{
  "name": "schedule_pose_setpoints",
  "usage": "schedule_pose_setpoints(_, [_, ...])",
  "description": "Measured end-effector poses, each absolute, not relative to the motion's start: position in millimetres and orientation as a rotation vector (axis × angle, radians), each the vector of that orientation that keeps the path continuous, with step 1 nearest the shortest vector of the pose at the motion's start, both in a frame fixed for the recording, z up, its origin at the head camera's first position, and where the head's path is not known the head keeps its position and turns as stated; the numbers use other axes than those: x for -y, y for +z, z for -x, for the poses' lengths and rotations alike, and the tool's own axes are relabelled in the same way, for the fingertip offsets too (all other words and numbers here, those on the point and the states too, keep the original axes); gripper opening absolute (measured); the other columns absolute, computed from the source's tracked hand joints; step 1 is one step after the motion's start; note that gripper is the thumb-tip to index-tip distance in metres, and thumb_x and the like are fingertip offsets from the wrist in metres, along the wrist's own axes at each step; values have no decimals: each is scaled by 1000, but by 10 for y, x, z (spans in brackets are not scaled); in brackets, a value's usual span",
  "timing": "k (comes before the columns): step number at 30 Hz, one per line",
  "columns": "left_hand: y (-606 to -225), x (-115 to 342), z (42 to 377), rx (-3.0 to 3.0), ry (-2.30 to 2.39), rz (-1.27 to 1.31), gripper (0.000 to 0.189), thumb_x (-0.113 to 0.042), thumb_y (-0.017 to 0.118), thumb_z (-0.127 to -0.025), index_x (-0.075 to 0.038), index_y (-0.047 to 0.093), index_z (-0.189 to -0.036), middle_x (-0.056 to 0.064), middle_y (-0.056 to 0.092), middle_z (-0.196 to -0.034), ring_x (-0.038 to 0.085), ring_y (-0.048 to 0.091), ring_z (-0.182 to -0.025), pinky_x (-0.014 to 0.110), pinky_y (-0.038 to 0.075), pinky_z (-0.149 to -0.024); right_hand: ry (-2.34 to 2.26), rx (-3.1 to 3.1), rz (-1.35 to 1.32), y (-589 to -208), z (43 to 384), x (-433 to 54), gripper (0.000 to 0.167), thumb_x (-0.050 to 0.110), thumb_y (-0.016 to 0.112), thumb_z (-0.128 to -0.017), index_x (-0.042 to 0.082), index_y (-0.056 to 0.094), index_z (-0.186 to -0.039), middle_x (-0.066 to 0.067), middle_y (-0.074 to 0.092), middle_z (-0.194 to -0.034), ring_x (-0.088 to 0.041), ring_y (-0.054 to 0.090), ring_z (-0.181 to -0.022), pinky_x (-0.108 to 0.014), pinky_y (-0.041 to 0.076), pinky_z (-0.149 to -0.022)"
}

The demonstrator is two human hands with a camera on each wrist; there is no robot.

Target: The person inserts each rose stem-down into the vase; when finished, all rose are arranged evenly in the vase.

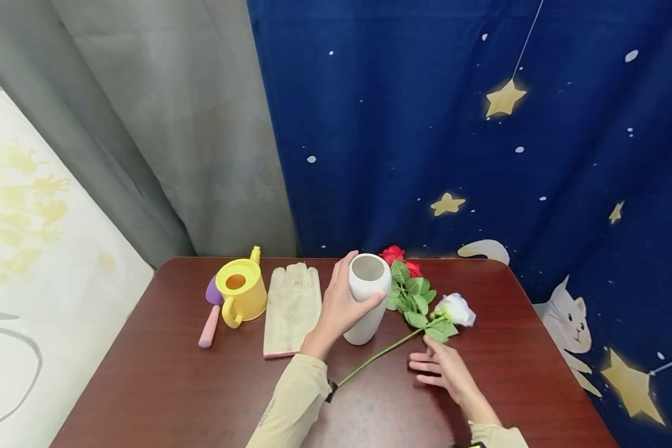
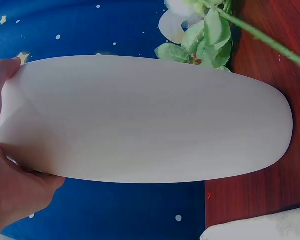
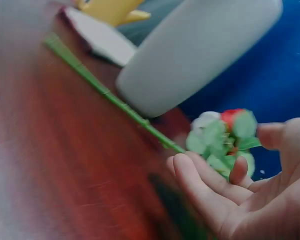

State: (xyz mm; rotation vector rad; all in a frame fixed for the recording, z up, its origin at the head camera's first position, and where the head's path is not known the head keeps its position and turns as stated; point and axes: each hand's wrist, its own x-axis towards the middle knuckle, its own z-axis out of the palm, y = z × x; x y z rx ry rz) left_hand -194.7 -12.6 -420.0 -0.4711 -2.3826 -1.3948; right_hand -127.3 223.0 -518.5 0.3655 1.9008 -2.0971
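Note:
My left hand (image 1: 338, 308) grips a white vase (image 1: 363, 323) near its rim, thumb on the near side and fingers round the far side. The vase is roughly upright, its dark mouth facing up. A white rose (image 1: 455, 309) lies in front and to the right of it, with its long green stem (image 1: 381, 353) slanting toward my left wrist. Close by the upper stem is my right hand (image 1: 447, 371), fingers spread and apart from one another. In the right wrist view, its fingertips (image 3: 182, 165) overlap the stem's end near the leaves.
Behind the vase lie red roses (image 1: 393, 254) with green leaves (image 1: 417, 298). To the left are cloth gloves (image 1: 292, 311), a yellow watering can (image 1: 249, 298) and a small trowel (image 1: 210, 326) with a pink handle. A starry blue curtain (image 1: 397, 124) hangs behind the brown table (image 1: 162, 373).

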Motion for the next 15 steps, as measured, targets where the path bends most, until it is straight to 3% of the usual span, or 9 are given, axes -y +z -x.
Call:
schedule_pose_setpoints(4, [-4205,143,1950,2383,-1390,469,89,-38,78,-69,-19,31,-142,3,43,-131,17,52,-104,39,46,-80,-2068,-1866,-310,-5343,1308,-2084,65,40,49,-94,-15,32,-125,-29,60,-108,-35,62,-95,-44,51,-75])
schedule_pose_setpoints(9, [-4205,147,1949,2377,-1394,465,88,-37,79,-69,-20,32,-141,3,43,-130,17,52,-103,40,46,-80,-2311,-1496,-372,-5404,1411,-1973,44,28,43,-98,-7,32,-123,-25,53,-119,-35,54,-110,-48,43,-90])
schedule_pose_setpoints(12, [-4201,143,1945,2383,-1402,470,88,-37,79,-69,-20,32,-142,3,43,-130,17,52,-103,39,46,-81,-2439,-1338,-463,-5393,1451,-1933,28,22,41,-99,1,35,-117,-17,54,-113,-35,51,-112,-51,37,-95])
schedule_pose_setpoints(15, [-4205,142,1945,2377,-1397,475,88,-37,79,-69,-19,31,-142,3,43,-130,17,52,-103,39,46,-80,-2487,-1298,-506,-5372,1475,-1911,26,21,39,-99,2,41,-118,-11,57,-105,-33,52,-108,-52,36,-96])
